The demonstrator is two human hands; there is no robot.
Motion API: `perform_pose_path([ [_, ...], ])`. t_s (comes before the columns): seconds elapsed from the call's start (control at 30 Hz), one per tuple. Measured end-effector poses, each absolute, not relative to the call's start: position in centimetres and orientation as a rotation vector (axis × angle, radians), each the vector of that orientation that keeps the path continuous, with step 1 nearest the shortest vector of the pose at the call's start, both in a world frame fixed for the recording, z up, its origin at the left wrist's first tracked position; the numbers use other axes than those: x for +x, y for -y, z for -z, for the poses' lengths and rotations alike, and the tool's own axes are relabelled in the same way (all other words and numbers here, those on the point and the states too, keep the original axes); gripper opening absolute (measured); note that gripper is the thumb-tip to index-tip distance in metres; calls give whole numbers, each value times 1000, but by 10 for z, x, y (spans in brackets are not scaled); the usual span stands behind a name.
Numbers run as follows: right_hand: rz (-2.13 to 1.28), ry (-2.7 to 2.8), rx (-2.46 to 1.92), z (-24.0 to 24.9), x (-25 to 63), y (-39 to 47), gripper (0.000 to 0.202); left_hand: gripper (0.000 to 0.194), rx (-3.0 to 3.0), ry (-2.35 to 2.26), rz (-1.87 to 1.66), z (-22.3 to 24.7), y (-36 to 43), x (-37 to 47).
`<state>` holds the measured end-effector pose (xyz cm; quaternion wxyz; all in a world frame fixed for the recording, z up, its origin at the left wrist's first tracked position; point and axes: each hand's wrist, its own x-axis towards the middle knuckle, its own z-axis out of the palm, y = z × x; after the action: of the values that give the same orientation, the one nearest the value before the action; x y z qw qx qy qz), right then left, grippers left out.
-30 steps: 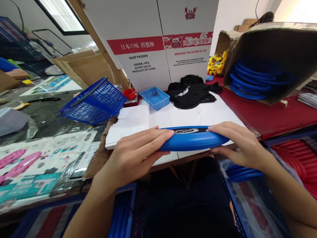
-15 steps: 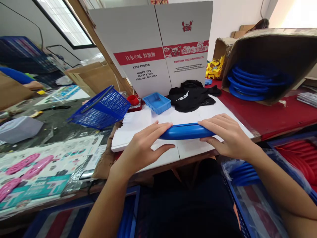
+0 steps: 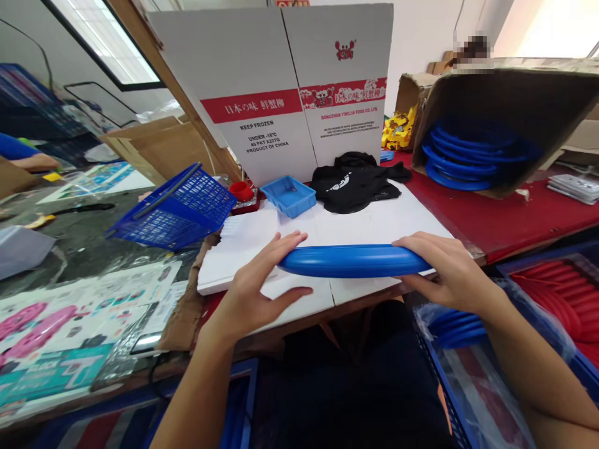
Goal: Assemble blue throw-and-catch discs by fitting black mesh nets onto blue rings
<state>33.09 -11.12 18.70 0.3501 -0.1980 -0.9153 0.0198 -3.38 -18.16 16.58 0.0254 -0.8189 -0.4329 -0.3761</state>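
A glossy blue round plastic piece (image 3: 350, 260), seen edge-on, is level above the front of the white worktop (image 3: 374, 231). Whether it is a ring or a disc cannot be made out. On its right end my right hand (image 3: 444, 271) is closed, fingers over the top and thumb underneath. My left hand (image 3: 259, 284) is at the other end, which lies between stretched fingers and a thumb held well apart from it. Behind the piece are a small light-blue tray (image 3: 290, 196) and a crumpled black cloth (image 3: 355, 182) with a white print.
A printed white carton (image 3: 281, 93) stands at the back. An open box (image 3: 552, 87) at right holds blue rings (image 3: 468, 153). Left of the worktop are a tilted blue basket (image 3: 178, 212) and a white stack (image 3: 238, 249). Red tubing (image 3: 561, 293) fills a crate at lower right.
My hands have moved apart and slightly lower, and more of the blue piece shows between them. My left fingers have come off its top edge. The whole view has shifted a little.
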Motion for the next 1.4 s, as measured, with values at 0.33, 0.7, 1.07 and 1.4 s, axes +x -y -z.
perform_pose_path([
  [0.33,-15,2363,-548,-196,319,114,53,49,-2469,1133,1100,-197,185,-7],
  [0.7,269,2373,-455,-190,288,116,24,59,-2466,1204,875,-209,199,21],
  [1.07,224,2286,-429,-177,319,108,35,66,-2466,1196,1045,-173,181,-3],
  [1.4,242,2324,-522,-182,319,113,45,59,-2560,1148,1026,-174,172,-4],
])
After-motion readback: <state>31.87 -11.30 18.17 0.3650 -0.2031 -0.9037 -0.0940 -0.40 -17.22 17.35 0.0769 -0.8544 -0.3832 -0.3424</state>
